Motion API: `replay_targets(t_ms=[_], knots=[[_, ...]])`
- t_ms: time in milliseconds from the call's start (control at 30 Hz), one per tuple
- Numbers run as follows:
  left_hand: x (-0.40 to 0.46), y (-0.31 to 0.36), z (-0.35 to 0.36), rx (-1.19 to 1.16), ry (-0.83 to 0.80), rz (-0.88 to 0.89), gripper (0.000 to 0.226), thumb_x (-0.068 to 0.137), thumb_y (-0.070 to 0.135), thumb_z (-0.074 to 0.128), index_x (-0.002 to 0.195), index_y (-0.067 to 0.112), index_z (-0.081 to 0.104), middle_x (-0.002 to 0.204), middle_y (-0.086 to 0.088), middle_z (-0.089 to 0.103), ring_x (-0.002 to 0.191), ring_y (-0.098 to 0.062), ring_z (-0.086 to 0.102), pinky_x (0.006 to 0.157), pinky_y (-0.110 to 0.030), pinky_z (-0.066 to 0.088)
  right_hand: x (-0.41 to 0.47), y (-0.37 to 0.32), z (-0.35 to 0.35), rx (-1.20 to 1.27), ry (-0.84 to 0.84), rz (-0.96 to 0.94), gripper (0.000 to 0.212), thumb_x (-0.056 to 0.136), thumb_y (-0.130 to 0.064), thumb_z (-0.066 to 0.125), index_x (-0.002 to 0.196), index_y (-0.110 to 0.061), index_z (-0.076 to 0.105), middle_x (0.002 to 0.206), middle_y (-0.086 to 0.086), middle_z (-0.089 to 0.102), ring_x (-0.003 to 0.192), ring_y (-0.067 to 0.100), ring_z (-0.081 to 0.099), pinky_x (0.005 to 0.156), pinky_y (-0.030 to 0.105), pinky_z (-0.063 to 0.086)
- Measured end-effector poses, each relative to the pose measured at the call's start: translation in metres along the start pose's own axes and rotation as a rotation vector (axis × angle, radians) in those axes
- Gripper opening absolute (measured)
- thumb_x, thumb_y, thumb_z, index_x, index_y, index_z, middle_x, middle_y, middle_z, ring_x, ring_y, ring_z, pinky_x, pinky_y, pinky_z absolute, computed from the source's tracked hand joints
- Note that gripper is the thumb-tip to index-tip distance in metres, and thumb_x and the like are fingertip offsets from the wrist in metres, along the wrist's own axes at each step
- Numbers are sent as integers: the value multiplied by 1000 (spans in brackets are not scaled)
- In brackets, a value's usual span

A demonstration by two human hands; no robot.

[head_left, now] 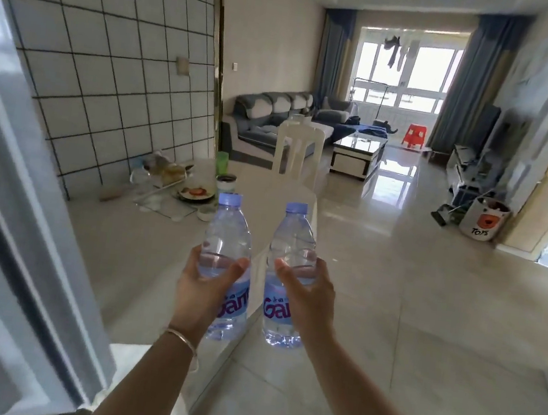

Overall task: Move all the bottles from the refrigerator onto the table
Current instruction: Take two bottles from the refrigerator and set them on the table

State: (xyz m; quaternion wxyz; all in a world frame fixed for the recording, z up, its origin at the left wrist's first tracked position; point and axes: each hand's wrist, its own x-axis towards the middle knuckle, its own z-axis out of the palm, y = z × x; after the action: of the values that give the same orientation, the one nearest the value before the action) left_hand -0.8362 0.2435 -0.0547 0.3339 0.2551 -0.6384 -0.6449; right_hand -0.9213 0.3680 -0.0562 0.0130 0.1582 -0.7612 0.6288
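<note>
1. Step in hand, judged: carry leg, fridge → table. Two water bottles held up in air, one per hand, above near edge of tabletop (pixel 142 260); neither set down yet.
2. Left bottle (pixel 227 236): clear plastic, pale blue cap, blue/purple label, upright w/ slight lean. Over tabletop edge, not touching it.
3. Right bottle (pixel 292 247): same make, upright, just beside left bottle, small gap btwn them. Sits over the edge line of tabletop, partly over floor (pixel 408 310).
4. Left hand (pixel 200 288): wrapped round mid-body of left bottle at label top, thumb on near face, fingers (pixel 196 253) curling round far side. Firm grasp. Thin bracelet (pixel 180 337) at wrist.
5. Right hand (pixel 309 298): grasping right bottle at same height, thumb across near face, other fingers round far right side, partly hidden.
6. Both forearms stretched fwd & up from bottom of view, roughly parallel, wrists near level.
7. Next move calls for, est.: lower both onto free patch of tabletop, bases flat, then release. Far end crowded w/ plate (pixel 195 194), green cup (pixel 221 163), dark-rimmed cup (pixel 226 182), so near/mid area looks the better spot.
8. Right bottle needs shift leftward first, else base risks landing at the very edge.
9. Grey panel (pixel 6 209) at left, prob. fridge door; interior not in view, so no. of bottles left: cannot tell.
</note>
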Motion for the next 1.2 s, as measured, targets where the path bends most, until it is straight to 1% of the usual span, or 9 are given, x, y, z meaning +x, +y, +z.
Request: replay_targets(t_ms=[67,233,400,533,633,767,867,1067,1200], knots=[[33,-1,12,-9,28,4,50,65,36,81,108,25,58,98,-4,72,86,-24,71,72,-37,57,36,4,14,36,-13,5,30,73,-44,71,89,-33,48,73,-19,58,75,11,62,81,37,53],[102,-4,32,3,96,38,41,67,36,81,99,32,57,91,3,73,82,-16,71,75,-36,57,113,17,52,55,-68,24,56,69,-51,71,114,-23,55,72,-19,60,84,13,64,80,31,50],[181,-19,41,55,244,62,39,62,38,83,93,34,60,84,12,72,79,-4,69,72,-24,51,196,34,111,51,-186,50,41,68,-53,71,93,-24,57,71,-15,62,83,16,64,76,30,48],[244,-36,37,112,411,47,37,58,44,82,80,37,54,82,13,66,79,-8,65,71,-25,50,259,46,169,84,-337,63,53,56,-62,71,90,-24,58,75,-11,66,79,15,67,79,40,55],[286,-41,28,165,517,36,33,66,37,81,78,38,49,83,12,64,77,-4,62,65,-19,44,299,47,213,76,-458,30,34,67,-49,75,80,-25,54,66,-13,61,69,5,61,72,31,49],[327,-55,4,255,658,7,33,66,39,79,78,37,48,82,15,62,77,3,58,66,-16,43,327,48,271,86,-617,6,42,69,-48,74,92,-18,57,74,-10,60,70,7,59,56,14,39],[351,-65,-21,305,747,-39,38,68,35,79,89,33,47,79,22,54,73,11,50,64,-8,37,334,48,320,77,-736,22,43,72,-47,72,96,-14,57,74,-10,58,68,6,58,53,17,37],[396,-97,-92,322,937,-146,48,67,40,79,98,30,44,79,23,54,73,11,51,73,-22,41,330,53,426,15,-919,15,47,67,-49,75,98,-20,54,82,-6,65,78,13,64,65,28,48],[434,-118,-153,351,1048,-193,60,61,46,81,107,22,51,88,12,63,84,-10,61,79,-28,47,324,47,504,8,-1011,71,53,66,-35,79,107,-18,50,90,-1,63,78,13,62,68,27,49]])
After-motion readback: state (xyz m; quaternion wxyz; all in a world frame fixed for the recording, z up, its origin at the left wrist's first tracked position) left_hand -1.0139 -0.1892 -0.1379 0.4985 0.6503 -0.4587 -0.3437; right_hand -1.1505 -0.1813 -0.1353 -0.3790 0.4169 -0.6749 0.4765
